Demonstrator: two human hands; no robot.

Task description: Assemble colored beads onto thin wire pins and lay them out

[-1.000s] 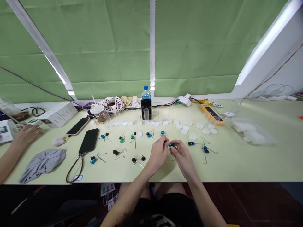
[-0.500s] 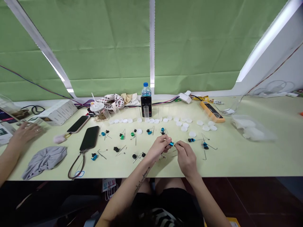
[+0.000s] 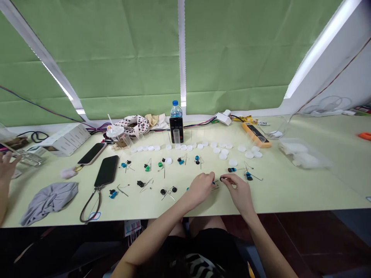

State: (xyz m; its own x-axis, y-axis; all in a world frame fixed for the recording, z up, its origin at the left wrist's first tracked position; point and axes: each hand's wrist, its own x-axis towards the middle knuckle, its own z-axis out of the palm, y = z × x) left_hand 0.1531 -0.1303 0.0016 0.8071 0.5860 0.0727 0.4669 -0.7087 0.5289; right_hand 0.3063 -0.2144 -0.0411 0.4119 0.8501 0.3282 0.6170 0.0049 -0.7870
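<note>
My left hand is closed low over the table, back of the hand up. A sliver of a small blue metal part shows at its fingertips; the fingers hide the rest. Between the thumb and fingers of my right hand is a small black round part. The two hands are a short gap apart. Thin metal rods lie beside my left fingertips. To the right are a blue and black part and another blue and black part with bent rods around it.
Several sets of small parts and rods lie leftward. White round caps form a row behind, near a bottle and a phone timer. A yellow meter and plastic bag lie right. Another person's hand is far left.
My hands have moved apart and slightly down. The blue and black pieces, close together before, are now separated between the two hands. The other person's hand has moved left.
</note>
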